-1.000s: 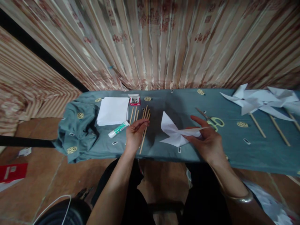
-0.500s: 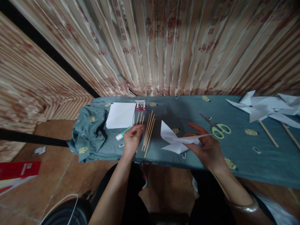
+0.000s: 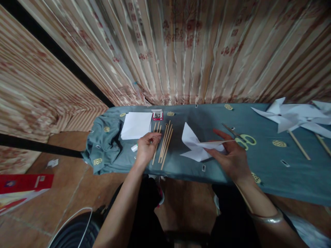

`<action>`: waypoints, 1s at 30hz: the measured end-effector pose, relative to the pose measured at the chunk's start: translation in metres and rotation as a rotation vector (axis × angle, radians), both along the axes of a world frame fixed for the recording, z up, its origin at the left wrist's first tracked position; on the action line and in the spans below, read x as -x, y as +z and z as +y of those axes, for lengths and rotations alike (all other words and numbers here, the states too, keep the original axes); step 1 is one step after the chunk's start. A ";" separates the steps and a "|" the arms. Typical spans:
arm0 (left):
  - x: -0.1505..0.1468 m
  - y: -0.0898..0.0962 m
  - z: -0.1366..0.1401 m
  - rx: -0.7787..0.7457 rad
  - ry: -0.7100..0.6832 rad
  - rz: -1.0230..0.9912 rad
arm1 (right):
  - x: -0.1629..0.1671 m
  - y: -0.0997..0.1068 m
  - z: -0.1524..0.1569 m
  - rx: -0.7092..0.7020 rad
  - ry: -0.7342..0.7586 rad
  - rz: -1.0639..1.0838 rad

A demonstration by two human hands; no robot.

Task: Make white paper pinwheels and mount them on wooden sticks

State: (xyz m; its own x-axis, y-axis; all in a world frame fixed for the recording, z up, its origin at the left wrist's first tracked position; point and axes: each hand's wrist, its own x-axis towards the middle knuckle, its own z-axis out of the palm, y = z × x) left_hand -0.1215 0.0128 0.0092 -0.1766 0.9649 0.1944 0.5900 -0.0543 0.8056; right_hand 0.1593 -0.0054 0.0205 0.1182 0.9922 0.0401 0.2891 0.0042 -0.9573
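My right hand (image 3: 232,156) grips a folded white paper pinwheel (image 3: 197,146) between thumb and fingers, just above the cloth. The pinwheel's blades point left and up, and it has no stick on it. My left hand (image 3: 148,147) is closed in a pinch over several thin wooden sticks (image 3: 166,146) lying side by side. Whatever the fingertips hold, if anything, is too small to make out. Partly covered by that hand is a glue stick (image 3: 134,147). Green-handled scissors (image 3: 241,138) lie just beyond my right hand.
A stack of white paper (image 3: 137,125) lies at the left of the cloth-covered table (image 3: 207,119), beside a small red box (image 3: 157,115) of metal pins. Finished paper pinwheels (image 3: 281,115) on sticks lie at the right. A pleated curtain (image 3: 176,51) hangs behind.
The view has shifted slightly, so the table sits a little higher and further right. My left hand has moved over more of the glue stick. My right hand keeps hold of the pinwheel.
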 end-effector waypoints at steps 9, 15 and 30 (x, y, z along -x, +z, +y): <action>-0.026 -0.025 0.034 0.087 -0.130 0.351 | -0.013 -0.010 0.002 -0.038 -0.044 0.013; -0.039 -0.018 0.034 0.135 -0.177 0.487 | -0.013 -0.004 -0.001 -0.040 -0.058 0.003; -0.056 -0.011 0.025 0.162 -0.147 0.265 | -0.010 0.024 -0.020 -0.019 -0.022 0.008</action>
State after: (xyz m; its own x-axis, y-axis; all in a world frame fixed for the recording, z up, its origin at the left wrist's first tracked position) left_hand -0.0651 0.0375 -0.0013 0.0029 0.9984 0.0567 0.7752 -0.0380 0.6306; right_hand 0.1695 -0.0254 0.0442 0.1399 0.9885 0.0578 0.2816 0.0162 -0.9594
